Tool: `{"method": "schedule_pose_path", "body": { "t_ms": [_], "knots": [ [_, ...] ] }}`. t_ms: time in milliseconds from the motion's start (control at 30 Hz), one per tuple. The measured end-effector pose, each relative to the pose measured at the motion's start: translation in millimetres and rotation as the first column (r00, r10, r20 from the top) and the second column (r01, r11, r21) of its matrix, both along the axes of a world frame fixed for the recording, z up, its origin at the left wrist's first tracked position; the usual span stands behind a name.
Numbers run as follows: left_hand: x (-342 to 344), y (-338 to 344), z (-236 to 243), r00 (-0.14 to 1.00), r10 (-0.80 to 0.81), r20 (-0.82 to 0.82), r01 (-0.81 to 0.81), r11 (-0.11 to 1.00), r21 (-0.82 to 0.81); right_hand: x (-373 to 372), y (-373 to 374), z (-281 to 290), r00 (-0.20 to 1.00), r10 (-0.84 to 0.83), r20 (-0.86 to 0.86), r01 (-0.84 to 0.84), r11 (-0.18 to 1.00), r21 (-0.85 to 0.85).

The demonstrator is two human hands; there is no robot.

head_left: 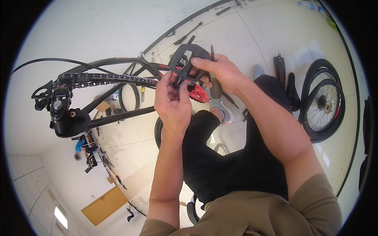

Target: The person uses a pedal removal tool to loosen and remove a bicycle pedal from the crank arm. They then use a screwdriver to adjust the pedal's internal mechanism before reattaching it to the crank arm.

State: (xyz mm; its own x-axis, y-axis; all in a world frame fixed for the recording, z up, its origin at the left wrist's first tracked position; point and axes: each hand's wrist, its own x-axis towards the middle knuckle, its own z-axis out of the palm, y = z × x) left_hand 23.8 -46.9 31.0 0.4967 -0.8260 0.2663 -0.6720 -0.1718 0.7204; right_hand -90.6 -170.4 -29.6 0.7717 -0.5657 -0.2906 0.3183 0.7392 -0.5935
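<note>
A black bicycle pedal (199, 51) is between my two hands, beside the red chainring (199, 94) of a bicycle frame. The fingers and thumb of my left hand (172, 103) close round the pedal's axle end; the thread and its contact with the crank are hidden. My right hand (226, 74) grips the pedal's outer side, thumb on top. Held in that same hand is a slim pointed tool, seemingly a screwdriver (215, 89), its dark tip upward past the pedal. A chain (106, 80) runs left from the chainring along the frame to the rear derailleur (59, 104).
The black frame tube (122, 115) stretches left of my hands. Two wheels (321, 102), a saddle (291, 92) and a black-red part (279, 69) lie on the floor at right. Loose tools (189, 33) lie along the wall. Far left, a person in blue (80, 147) is beside equipment.
</note>
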Motion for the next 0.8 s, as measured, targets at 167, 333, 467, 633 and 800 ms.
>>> {"method": "schedule_pose_path", "body": {
  "t_ms": [167, 333, 467, 633, 800],
  "knots": [
    [4, 4, -15, 0.982, 0.014, 0.187, 0.009, 0.993, -0.122, 2, 1, 0, 1.000, -0.003, -0.009, 0.003, 1.000, -0.003],
    [11, -1, -19, 0.916, -0.012, 0.401, 0.078, 0.986, -0.146, 1, 0, -2, 1.000, -0.001, 0.003, 0.001, 1.000, -0.004],
    [11, -1, -20, 0.897, 0.011, 0.443, 0.069, 0.984, -0.164, 2, 1, -4, 1.000, 0.009, 0.004, -0.009, 1.000, -0.011],
    [7, -3, -15, 0.899, 0.039, 0.437, 0.029, 0.989, -0.147, 0, 1, -2, 1.000, 0.001, -0.006, -0.001, 1.000, 0.002],
    [11, -2, -6, 0.920, -0.023, 0.391, 0.033, 0.999, -0.019, 0, 0, -2, 1.000, 0.008, -0.015, -0.008, 1.000, -0.005]
  ]
}}
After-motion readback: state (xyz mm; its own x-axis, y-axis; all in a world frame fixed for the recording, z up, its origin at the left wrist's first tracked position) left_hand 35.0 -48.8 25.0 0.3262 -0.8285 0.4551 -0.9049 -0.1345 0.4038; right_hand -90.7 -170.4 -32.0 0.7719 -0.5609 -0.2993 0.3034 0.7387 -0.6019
